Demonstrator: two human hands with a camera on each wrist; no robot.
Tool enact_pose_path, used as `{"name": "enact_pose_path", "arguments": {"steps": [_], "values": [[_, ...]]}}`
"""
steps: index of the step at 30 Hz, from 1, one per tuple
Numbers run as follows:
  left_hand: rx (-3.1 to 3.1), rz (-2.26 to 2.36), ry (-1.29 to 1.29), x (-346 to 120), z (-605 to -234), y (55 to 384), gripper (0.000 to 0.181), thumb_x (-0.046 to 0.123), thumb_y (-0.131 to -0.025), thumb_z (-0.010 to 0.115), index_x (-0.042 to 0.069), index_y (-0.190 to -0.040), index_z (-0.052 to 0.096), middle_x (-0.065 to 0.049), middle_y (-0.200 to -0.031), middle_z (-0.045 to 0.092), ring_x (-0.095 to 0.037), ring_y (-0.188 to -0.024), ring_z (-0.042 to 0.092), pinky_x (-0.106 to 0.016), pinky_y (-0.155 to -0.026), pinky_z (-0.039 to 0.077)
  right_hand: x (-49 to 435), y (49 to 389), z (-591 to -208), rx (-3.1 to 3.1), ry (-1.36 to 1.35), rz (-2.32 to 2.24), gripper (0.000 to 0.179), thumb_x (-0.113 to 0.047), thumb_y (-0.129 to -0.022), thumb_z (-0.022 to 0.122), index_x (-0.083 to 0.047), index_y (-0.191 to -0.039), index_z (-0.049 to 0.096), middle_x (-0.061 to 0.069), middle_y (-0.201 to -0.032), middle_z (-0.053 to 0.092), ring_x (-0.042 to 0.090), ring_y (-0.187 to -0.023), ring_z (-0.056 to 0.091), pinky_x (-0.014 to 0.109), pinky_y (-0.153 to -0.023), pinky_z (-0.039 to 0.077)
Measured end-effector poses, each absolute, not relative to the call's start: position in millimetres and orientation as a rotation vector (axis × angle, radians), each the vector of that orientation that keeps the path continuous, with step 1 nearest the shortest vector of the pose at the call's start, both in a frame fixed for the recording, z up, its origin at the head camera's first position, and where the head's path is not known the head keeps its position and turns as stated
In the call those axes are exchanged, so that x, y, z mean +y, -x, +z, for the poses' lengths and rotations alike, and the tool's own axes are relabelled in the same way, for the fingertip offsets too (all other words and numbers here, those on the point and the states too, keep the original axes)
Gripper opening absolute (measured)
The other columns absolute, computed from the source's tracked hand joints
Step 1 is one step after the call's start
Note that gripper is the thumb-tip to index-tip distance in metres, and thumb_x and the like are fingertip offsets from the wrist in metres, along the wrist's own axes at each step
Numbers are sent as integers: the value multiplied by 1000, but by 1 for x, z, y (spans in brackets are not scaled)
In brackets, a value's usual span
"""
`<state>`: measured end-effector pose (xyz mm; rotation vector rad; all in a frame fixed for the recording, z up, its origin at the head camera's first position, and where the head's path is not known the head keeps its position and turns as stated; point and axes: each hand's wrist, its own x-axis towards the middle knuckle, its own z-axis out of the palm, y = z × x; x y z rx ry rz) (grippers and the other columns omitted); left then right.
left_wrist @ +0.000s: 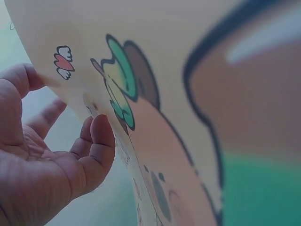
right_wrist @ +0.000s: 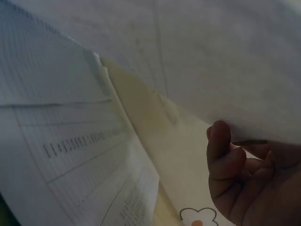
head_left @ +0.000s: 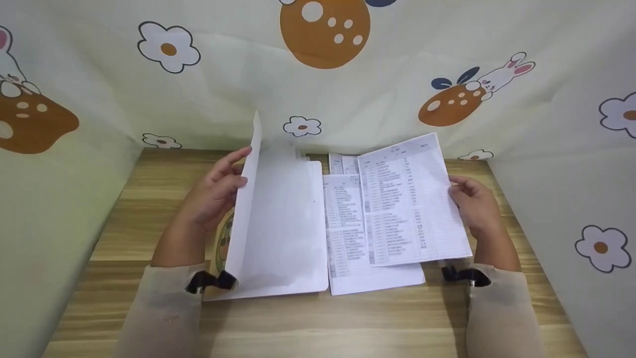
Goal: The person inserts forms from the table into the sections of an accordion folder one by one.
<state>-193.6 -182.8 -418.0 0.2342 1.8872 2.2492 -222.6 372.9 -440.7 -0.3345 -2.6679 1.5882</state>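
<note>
head view shows the two hands well apart, each busy with its own paper: the left hand [head_left: 213, 196] pinches the raised cover [head_left: 248, 169] of a booklet by its outer edge, and the right hand [head_left: 474, 201] pinches a printed list sheet [head_left: 405, 199] by its right edge. the booklet lies on the wood-grain table [head_left: 348, 328], its blank white page [head_left: 288, 223] facing up beside the cover, which stands nearly upright; left wrist view shows cartoon art on the cover's outer face. the held sheet is raised at a tilt and partly overlaps a second printed sheet [head_left: 377, 281], which lies just beside the page, its left edge close against it; small printed slips [head_left: 343, 164] show behind. the likeliest trouble, i judge, is the cover falling shut, since only fingertips at one edge seem to keep it up. the list sheet, gripped on one side alone, could sag, crease near the thumb, or swing and drag the sheet beneath it askew. if it moves left too low, its edge could snag on the page's border. the black wrist mount [head_left: 213, 281] sits so near the cover's lower corner that a turn of the wrist might bump it.
</note>
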Motion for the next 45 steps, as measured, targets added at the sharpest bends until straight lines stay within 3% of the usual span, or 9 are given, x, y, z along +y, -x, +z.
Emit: {"name": "enact_pose_path", "arguments": {"steps": [3, 6, 9, 13, 30, 39, 45], "values": [[1872, 2262, -246, -182, -416, 194, 63, 3, -104, 50, 22, -164, 42, -21, -145, 49, -25, -119, 65, -33, -91, 61, 368, 220, -433, -2515, 317, 1856, 42, -20, -108, 59, -6, -148, 61, -11, -102, 70, 6, -87, 68, 22, -75, 58], [1869, 2265, -258, -181, -415, 195, 64, 3, -104, 53, 22, -164, 43, -16, -142, 51, -21, -116, 66, -33, -92, 61, 362, 217, -425, -2312, 284, 2137, 30, -15, -108, 60, -11, -137, 69, -9, -101, 72, 8, -86, 70, 23, -74, 60], [1853, 2278, -248, -179, -414, 196, 64, 3, -103, 54, 22, -163, 43, -16, -142, 51, -24, -119, 65, -33, -92, 61, 355, 213, -418, -2134, 231, 2340, 23, -10, -108, 59, -18, -123, 75, -6, -100, 75, 10, -83, 72, 25, -71, 60], [1833, 2288, -251, -173, -413, 200, 64, 2, -103, 52, 20, -164, 42, -19, -148, 47, -28, -125, 63, -33, -94, 60, 342, 209, -409, -2015, 169, 2430, 28, -7, -108, 58, -21, -115, 80, -4, -98, 78, 11, -81, 73, 25, -70, 61], [1779, 2275, -308, -159, -419, 207, 66, 2, -103, 51, 17, -166, 38, -16, -139, 52, -22, -113, 68, -35, -89, 63, 291, 196, -375, -1847, 18, 2557, 30, -8, -109, 55, -18, -121, 80, 1, -104, 81, 13, -86, 77, 24, -72, 63], [1768, 2297, -272, -117, -429, 217, 67, 3, -102, 53, 18, -166, 39, -11, -135, 56, -20, -108, 68, -37, -88, 62, 293, 201, -378, -1782, -39, 2618, 32, -6, -109, 52, -16, -125, 77, 3, -107, 79, 14, -88, 77, 25, -73, 64], [1748, 2322, -303, -90, -438, 225, 66, 2, -102, 52, 15, -165, 40, -14, -136, 56, -21, -107, 69, -37, -88, 61, 297, 203, -382, -1770, -83, 2653, 33, -3, -108, 51, -16, -125, 76, 2, -107, 78, 16, -87, 76, 27, -72, 64]]}}
